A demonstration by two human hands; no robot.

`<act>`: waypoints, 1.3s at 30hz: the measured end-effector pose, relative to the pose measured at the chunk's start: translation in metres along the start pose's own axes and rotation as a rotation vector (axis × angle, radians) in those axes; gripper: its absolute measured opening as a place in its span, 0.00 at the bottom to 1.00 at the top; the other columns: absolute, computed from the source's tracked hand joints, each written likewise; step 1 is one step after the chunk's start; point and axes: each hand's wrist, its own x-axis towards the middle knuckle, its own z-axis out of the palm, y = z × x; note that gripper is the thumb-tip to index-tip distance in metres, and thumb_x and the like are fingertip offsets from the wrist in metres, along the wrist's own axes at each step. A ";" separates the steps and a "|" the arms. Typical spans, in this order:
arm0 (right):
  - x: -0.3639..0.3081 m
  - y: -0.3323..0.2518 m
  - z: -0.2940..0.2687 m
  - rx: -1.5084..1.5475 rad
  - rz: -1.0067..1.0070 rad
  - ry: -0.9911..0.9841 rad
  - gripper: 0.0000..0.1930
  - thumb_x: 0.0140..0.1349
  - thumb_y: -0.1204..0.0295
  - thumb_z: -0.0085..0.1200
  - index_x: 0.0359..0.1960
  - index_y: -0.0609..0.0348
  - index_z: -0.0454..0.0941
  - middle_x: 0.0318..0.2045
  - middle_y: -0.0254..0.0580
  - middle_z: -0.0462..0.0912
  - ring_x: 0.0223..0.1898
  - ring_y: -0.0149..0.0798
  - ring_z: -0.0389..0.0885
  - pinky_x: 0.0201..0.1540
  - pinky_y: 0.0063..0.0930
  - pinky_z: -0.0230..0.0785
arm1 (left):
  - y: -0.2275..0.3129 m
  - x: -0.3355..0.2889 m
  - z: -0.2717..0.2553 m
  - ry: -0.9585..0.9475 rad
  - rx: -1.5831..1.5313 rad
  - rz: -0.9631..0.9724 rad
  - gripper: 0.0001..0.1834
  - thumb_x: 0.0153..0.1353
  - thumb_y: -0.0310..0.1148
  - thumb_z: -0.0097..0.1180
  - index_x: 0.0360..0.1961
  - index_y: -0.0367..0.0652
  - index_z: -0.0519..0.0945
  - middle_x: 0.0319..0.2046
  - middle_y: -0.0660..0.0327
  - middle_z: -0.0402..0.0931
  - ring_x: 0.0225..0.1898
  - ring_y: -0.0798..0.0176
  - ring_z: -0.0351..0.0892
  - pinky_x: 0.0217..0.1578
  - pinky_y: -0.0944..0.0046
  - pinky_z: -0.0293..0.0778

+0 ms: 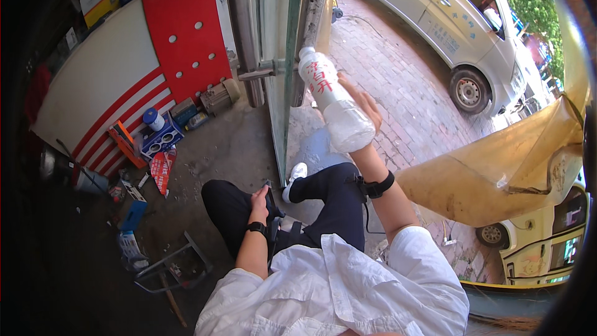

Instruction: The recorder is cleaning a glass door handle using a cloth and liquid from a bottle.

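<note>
My right hand (365,104) is wrapped round a plastic bottle (333,101) with a white label and red print. The bottle is tilted, its capped top pointing up and left, close to the edge of the glass door (283,112). Its lower part is see-through. My left hand (259,204) is low, beside my left knee, with its fingers closed on a dark object (270,198). That object's kind cannot be made out, as the hand and leg hide part of it.
Metal door handles (252,43) rise just left of the bottle. Boxes (163,137), a motor (219,97) and a metal frame (174,267) stand on the floor at left. A yellowish plastic curtain (491,162) hangs at right. Outside, a silver van (435,18) is parked on brick paving.
</note>
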 end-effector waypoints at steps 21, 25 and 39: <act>-0.045 0.009 -0.001 1.167 1.186 0.673 0.18 0.63 0.60 0.61 0.45 0.60 0.76 0.34 0.38 0.82 0.35 0.31 0.81 0.40 0.25 0.80 | 0.003 -0.003 0.002 0.012 0.043 0.002 0.09 0.60 0.34 0.64 0.35 0.40 0.85 0.32 0.64 0.82 0.33 0.68 0.79 0.38 0.67 0.73; -0.125 0.006 -0.011 1.735 1.600 0.609 0.20 0.64 0.52 0.57 0.41 0.57 0.76 0.31 0.34 0.82 0.29 0.28 0.80 0.37 0.19 0.79 | 0.011 -0.012 0.013 0.015 0.188 0.081 0.08 0.61 0.34 0.63 0.35 0.39 0.85 0.32 0.65 0.82 0.34 0.70 0.78 0.38 0.68 0.71; -0.255 -0.078 -0.016 1.583 2.265 0.066 0.37 0.56 0.34 0.52 0.58 0.48 0.68 0.55 0.37 0.71 0.60 0.38 0.64 0.66 0.39 0.51 | 0.063 -0.117 0.119 -0.051 0.603 0.732 0.08 0.53 0.23 0.60 0.36 0.38 0.82 0.36 0.56 0.80 0.43 0.59 0.81 0.46 0.60 0.72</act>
